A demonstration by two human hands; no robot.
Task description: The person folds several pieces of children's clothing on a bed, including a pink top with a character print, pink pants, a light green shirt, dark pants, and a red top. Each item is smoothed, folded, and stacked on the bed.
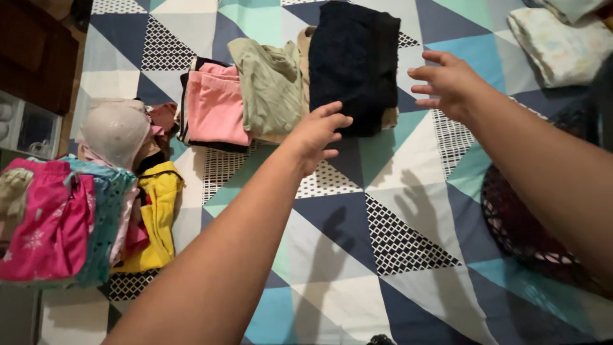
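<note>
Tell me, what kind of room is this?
Probably a bedroom at home. A bedsheet with a triangle pattern fills the view, folded clothes lie on it, like the dark folded garment and the pink shorts, and a dark mesh laundry basket sits at the right.

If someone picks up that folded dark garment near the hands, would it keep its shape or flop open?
The folded dark garment would probably flop and unfold: it looks like soft knit cloth in loose layers. It seems light for its bulk, and unlikely to slide far on the patterned bedsheet. The left hand is at its lower edge; the right hand hovers open beside it.
</note>
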